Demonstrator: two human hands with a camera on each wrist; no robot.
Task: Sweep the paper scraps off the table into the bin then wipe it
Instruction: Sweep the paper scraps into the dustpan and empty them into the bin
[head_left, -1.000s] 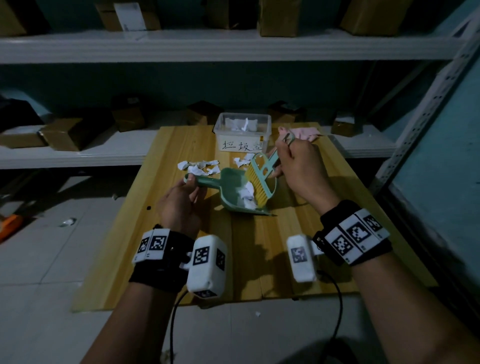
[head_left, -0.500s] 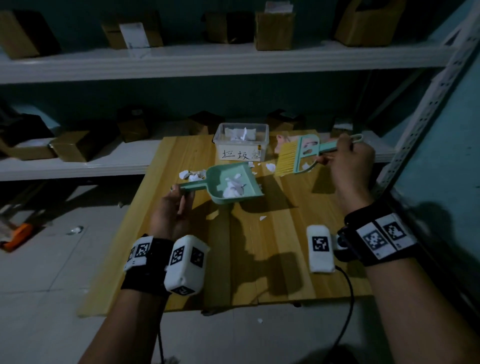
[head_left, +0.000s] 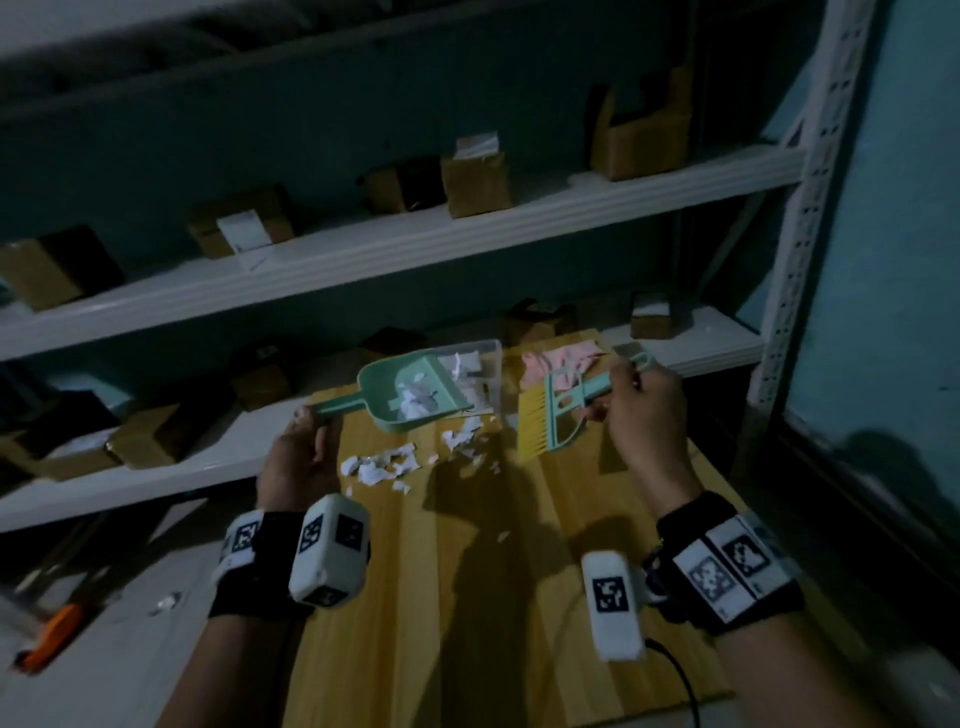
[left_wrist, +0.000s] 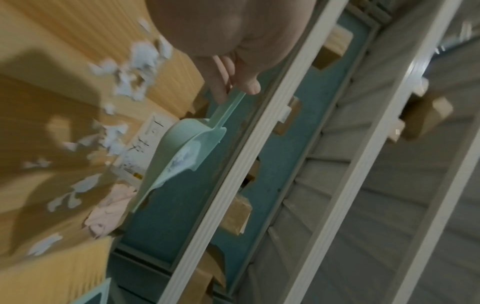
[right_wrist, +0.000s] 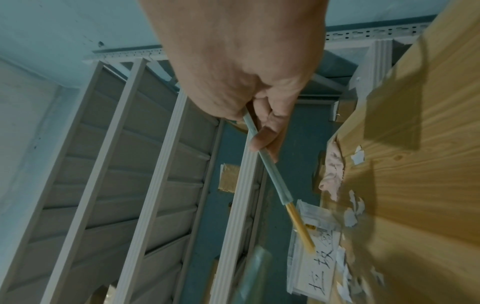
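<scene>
A wooden table (head_left: 519, 597) stands against white shelves (head_left: 415, 244) holding cardboard boxes (head_left: 475, 182), with teal walls behind. The left hand (head_left: 298, 462) grips the handle of a green dustpan (head_left: 410, 395), raised over the clear bin (head_left: 488, 374) at the table's 12 o'clock edge, with white scraps in its tray. The right hand (head_left: 641, 410) grips a brush (head_left: 558, 410) at 1 o'clock, bristles hanging down. Paper scraps (head_left: 384, 465) lie scattered just below the bin. A pink cloth (head_left: 558, 364) lies right of the bin.
</scene>
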